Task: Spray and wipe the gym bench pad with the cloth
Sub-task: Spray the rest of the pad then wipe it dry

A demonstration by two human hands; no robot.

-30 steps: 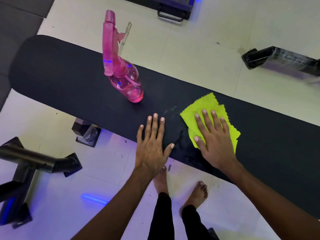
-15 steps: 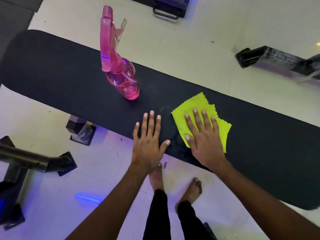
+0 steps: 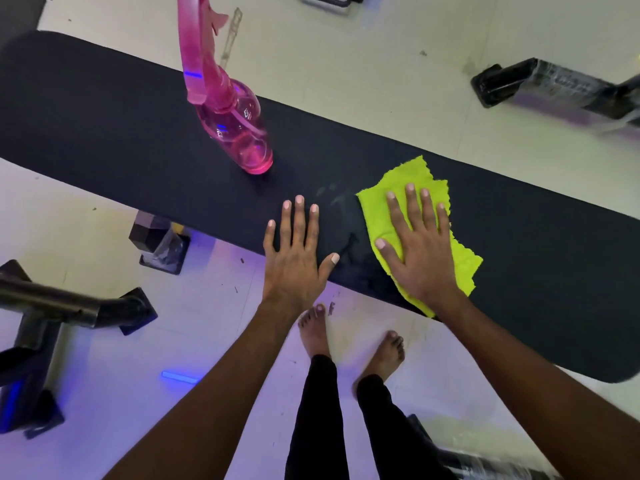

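Note:
The long black bench pad [image 3: 110, 133] runs from upper left to lower right. A pink spray bottle [image 3: 239, 133] stands upright on it, left of centre. A yellow-green cloth [image 3: 381, 213] lies flat on the pad near its front edge. My right hand [image 3: 419, 247] presses flat on the cloth, fingers spread. My left hand [image 3: 294, 261] rests flat on the bare pad just left of the cloth, holding nothing. Faint wet streaks show on the pad between my two hands.
Black metal frame legs [image 3: 69, 306] stand on the tiled floor at the lower left, and a bench foot [image 3: 159, 244] sits under the pad. Another wrapped black frame piece [image 3: 554, 88] lies at the upper right. My bare feet [image 3: 349, 341] stand below the pad's front edge.
My right hand has slid the cloth slightly along the pad, away from my left hand. The view has shifted a little. The bottle and my left hand stay in place.

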